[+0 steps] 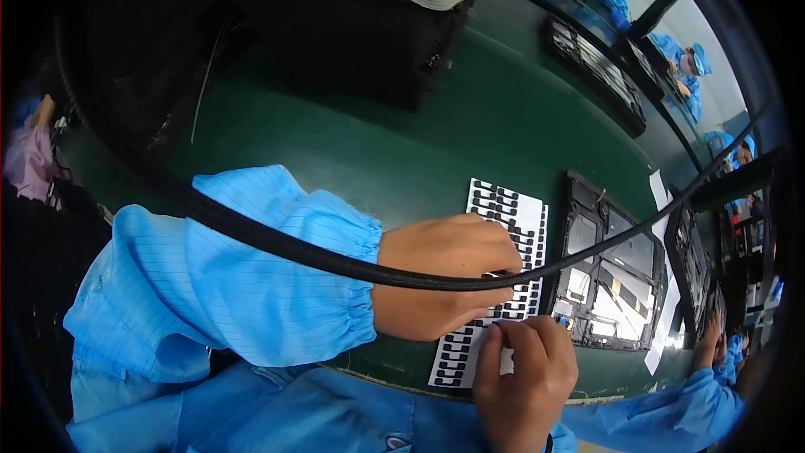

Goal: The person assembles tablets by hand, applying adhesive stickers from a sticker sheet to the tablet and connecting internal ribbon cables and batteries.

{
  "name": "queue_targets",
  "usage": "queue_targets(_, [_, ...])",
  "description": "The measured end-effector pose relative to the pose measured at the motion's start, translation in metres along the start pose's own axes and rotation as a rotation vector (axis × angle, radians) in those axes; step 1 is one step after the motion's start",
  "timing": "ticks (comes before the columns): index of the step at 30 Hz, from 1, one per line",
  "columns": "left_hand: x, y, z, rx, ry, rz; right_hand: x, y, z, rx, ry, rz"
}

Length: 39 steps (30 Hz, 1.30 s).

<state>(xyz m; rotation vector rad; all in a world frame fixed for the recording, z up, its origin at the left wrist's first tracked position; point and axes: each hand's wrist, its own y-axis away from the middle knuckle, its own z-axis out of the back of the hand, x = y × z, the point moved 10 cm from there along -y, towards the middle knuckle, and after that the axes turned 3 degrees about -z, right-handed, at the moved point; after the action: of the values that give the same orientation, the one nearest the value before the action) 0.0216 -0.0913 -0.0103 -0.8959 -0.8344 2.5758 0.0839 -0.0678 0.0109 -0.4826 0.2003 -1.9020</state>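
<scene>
A white sheet [528, 214] bearing rows of small black C-shaped pieces lies on the green table in front of me. My left hand [440, 247], in a blue elastic-cuffed sleeve, reaches over it from the left. Its fingers are curled in, and what they hold, if anything, is hidden. Low on the sheet, my right hand [532, 373] has thumb and forefinger brought together just below the left hand. Anything in that pinch is too small to make out. Right of the sheet rests a black rectangular frame [597, 258] with shiny silver panels and openings.
A black cable [277, 247] arcs across the view, passing in front of my left hand. At the back stands a large dark box [335, 50]. Black panels [595, 75] lie at the far right, and a white paper strip [671, 285] borders the frame. Several blue-clad people work along the right.
</scene>
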Motion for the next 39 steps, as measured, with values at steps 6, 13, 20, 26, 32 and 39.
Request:
queue_targets(6, [0.003, 0.0, -0.004, 0.095, -0.018, 0.061, -0.014, -0.001, -0.024, 0.037, -0.136, -0.059])
queue_targets(13, [0.002, 0.001, -0.002, 0.187, -0.091, 0.138, 0.006, 0.004, -0.018, -0.099, -0.128, 0.059])
queue_targets(20, [0.003, -0.002, -0.008, 0.299, -0.205, 0.177, 0.009, 0.001, -0.013, -0.144, -0.291, 0.189])
queue_targets(26, [0.002, -0.012, -0.012, 0.336, -0.158, 0.192, -0.047, 0.008, 0.017, -0.172, -0.726, 0.009])
queue_targets(32, [-0.023, -0.048, -0.025, 0.442, -0.194, 0.104, -0.232, 0.082, 0.045, -0.459, -1.045, -0.73])
queue_targets(39, [-0.059, -0.121, -0.12, 0.368, -0.029, -0.396, -0.26, 0.074, 0.061, -0.26, -0.944, -0.732])
